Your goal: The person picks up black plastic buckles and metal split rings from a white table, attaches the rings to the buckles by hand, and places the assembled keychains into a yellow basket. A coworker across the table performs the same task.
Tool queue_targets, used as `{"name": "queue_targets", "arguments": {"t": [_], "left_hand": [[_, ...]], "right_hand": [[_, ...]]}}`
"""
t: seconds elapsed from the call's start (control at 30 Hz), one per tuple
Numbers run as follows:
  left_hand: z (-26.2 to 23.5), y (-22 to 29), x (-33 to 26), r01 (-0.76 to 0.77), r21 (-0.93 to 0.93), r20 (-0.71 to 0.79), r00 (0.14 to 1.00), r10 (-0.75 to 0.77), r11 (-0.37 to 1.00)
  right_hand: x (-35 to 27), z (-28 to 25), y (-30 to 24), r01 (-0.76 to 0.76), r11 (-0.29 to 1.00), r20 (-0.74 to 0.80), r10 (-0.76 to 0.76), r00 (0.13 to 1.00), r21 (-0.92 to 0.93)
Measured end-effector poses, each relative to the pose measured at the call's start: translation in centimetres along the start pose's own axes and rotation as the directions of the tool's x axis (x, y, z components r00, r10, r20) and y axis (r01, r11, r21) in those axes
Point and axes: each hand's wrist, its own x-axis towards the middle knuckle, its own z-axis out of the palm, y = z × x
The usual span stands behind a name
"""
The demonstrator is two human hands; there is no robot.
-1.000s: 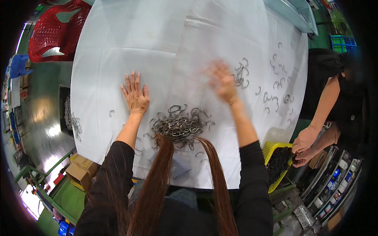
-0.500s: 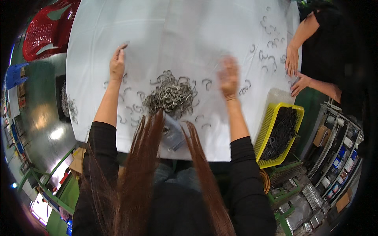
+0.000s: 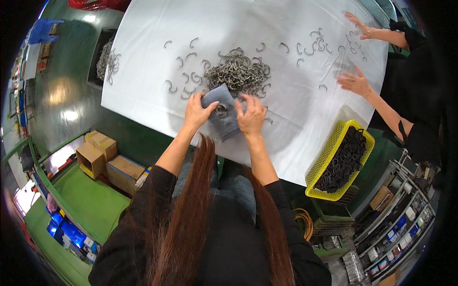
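Note:
A grey-blue piece of cloth (image 3: 225, 125) with a dark round spot lies at the near edge of the metal heap, partly over it. My left hand (image 3: 196, 113) pinches its left edge, thumb on top and fingers partly hidden. Beside the cloth's right edge is my right hand (image 3: 253, 116), thumb and forefinger apart, fingertips against the heap. The heap (image 3: 236, 71) consists of many small, curved, C-shaped metal hooks. Several loose hooks (image 3: 192, 78) are scattered left of it on the white-covered table (image 3: 157, 62).
At the table's right corner stands a yellow basket (image 3: 312, 178) of black parts. Across on the right, a co-worker's hands (image 3: 358, 83) hover near more scattered hooks (image 3: 320, 44). A dark bin of metal pieces (image 3: 107, 64) adjoins the left edge. Cardboard boxes (image 3: 102, 148) sit at lower left.
My hands have come inward from wide apart to the cloth, and my left hand has taken hold of it. The co-worker's hands have spread apart. The whole view has shifted and turned.

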Motion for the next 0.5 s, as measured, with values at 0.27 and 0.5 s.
{"name": "queue_targets", "arguments": {"t": [0.27,0.5], "left_hand": [[-1.7,0.8,-2.1,0.061,-0.710,0.145,0.988,0.060,0.702],[6.4,6.0,-4.9,-0.649,0.013,0.082,0.759,0.646,0.761]], "right_hand": [[-2.5,-2.6,1.5,-0.095,0.964,0.291,0.020,0.957,0.247],[-8.2,-17.0,10.7,-0.457,0.791,0.397,0.297,0.868,0.406]]}}
